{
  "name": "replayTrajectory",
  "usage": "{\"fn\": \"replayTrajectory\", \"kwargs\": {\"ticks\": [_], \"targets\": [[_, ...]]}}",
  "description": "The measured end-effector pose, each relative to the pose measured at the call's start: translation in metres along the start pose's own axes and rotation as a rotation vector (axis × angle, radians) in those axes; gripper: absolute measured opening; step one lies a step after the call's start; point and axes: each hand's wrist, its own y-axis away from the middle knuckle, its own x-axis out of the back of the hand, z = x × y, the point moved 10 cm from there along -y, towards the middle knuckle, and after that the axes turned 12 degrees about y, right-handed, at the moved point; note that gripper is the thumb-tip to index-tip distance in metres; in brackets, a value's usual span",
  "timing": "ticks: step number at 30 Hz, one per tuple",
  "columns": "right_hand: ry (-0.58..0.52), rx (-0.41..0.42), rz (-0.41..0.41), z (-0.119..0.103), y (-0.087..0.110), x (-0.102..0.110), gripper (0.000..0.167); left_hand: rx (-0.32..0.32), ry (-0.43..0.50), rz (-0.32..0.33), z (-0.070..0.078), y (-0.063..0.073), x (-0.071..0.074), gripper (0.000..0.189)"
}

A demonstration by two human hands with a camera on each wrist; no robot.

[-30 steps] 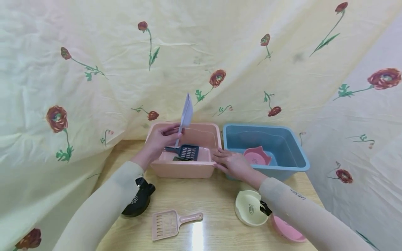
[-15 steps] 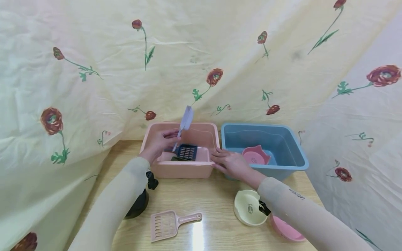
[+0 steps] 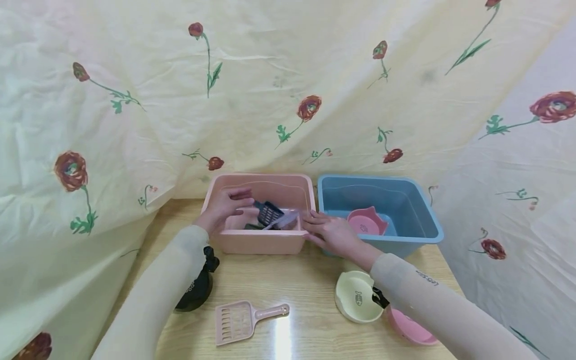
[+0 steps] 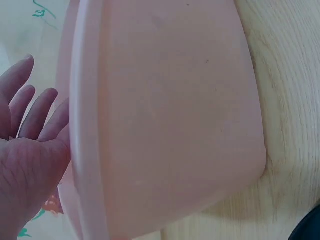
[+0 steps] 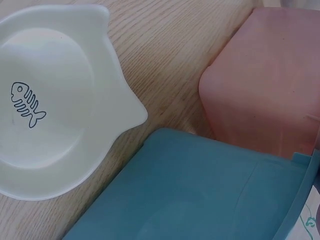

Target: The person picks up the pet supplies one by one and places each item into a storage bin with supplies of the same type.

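Observation:
My left hand is over the left part of the pink bin, its fingers extended and holding nothing; the left wrist view has the same hand beside the bin's rim. In the bin lie a dark blue slotted litter scoop, a blurred lavender scoop by the front wall, and a dark green item partly covered. My right hand rests its fingers on the bin's front right corner. Only a sliver of that hand shows in the right wrist view.
A blue bin containing a pink cat-eared bowl stands at right. Nearer are a pink slotted scoop, a cream cat-eared bowl, another pink bowl under my right forearm, and a black bowl by my left forearm.
My left hand has lowered toward the bin and let go of the lavender scoop, which has dropped inside. The dark blue scoop has tilted slightly. My right hand has stayed in place.

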Motion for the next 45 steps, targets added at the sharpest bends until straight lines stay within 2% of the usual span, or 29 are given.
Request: {"fn": "replayTrajectory", "kwargs": {"ticks": [5, 8, 17, 21, 25, 30, 34, 42, 45], "targets": [[-0.015, -0.015, -0.008, 0.002, 0.001, 0.001, 0.037, -0.017, -0.095, -0.039, 0.010, 0.005, 0.002, 0.058], [-0.016, -0.021, -0.018, 0.003, 0.000, 0.001, 0.038, -0.036, -0.175, -0.082, 0.024, 0.014, -0.002, 0.059], [-0.018, -0.037, -0.052, 0.006, 0.000, 0.001, 0.043, -0.089, -0.427, -0.248, 0.070, 0.046, -0.029, 0.060], [-0.003, -0.038, -0.059, 0.006, 0.001, 0.000, 0.044, -0.125, -0.483, -0.326, 0.090, 0.061, -0.040, 0.056], [0.005, -0.039, -0.060, 0.005, 0.002, -0.001, 0.044, -0.125, -0.537, -0.361, 0.099, 0.078, -0.044, 0.056], [-0.006, -0.031, -0.043, 0.002, 0.002, 0.000, 0.046, -0.088, -0.679, -0.329, 0.097, 0.101, -0.035, 0.057], [-0.012, -0.038, -0.004, 0.001, 0.004, 0.001, 0.047, -0.103, -0.700, -0.330, 0.089, 0.113, -0.032, 0.054], [-0.029, -0.047, 0.020, 0.001, 0.006, -0.002, 0.048, -0.133, -0.678, -0.416, 0.043, 0.131, -0.038, 0.051], [-0.027, -0.062, 0.035, 0.002, 0.008, -0.003, 0.048, -0.107, -0.655, -0.443, 0.023, 0.136, -0.042, 0.051]]}}
